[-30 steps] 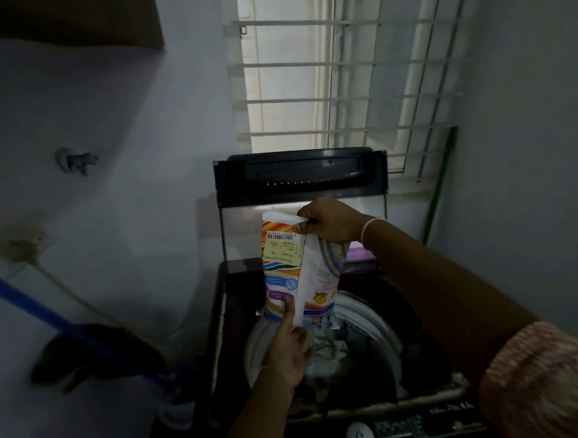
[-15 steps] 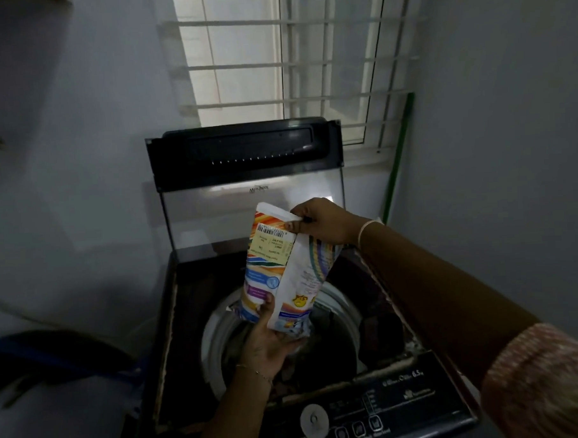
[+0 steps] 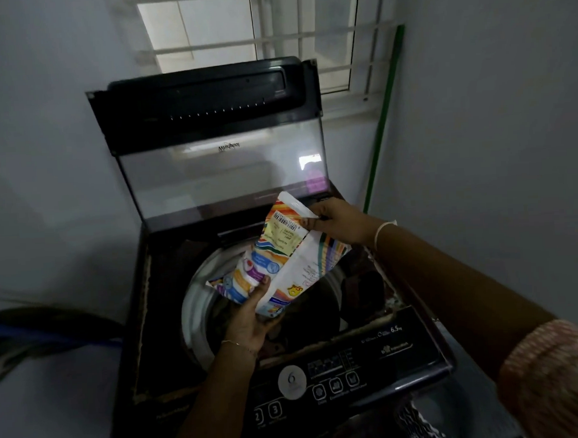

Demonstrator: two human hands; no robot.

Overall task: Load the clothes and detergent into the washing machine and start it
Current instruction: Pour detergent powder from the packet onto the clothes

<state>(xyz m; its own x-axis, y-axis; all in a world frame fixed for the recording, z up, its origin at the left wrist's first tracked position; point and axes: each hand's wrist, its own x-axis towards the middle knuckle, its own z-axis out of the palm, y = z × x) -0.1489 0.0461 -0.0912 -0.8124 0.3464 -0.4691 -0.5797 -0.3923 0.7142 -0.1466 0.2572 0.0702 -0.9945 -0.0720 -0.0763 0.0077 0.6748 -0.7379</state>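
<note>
Far left: a dark, blurred object with a blue strip (image 3: 37, 335) lies low against the wall; its identity cannot be determined. Centre: the top-loading washing machine (image 3: 143, 324) stands below the barred window (image 3: 273, 37), its lid (image 3: 209, 103) raised upright and the drum (image 3: 198, 302) open. The drum's contents are too dark to identify. The left hand (image 3: 249, 320) is over the drum opening, fingers curled beneath the lower end of the detergent packet (image 3: 282, 252) and thumb pressed on its printed face. The packet is held tilted above the drum, lower end to the left, upper end toward the rear right. The right hand (image 3: 339, 220) pinches the packet's white top edge between thumb and fingers; a pale bangle (image 3: 382, 229) sits at that wrist. The control panel (image 3: 337, 375) runs along the near edge of the machine. Right: a green pole (image 3: 382, 122) leans in the corner beside the machine. Far right: a pink patterned sleeve (image 3: 552, 373) covers the upper right arm.
</note>
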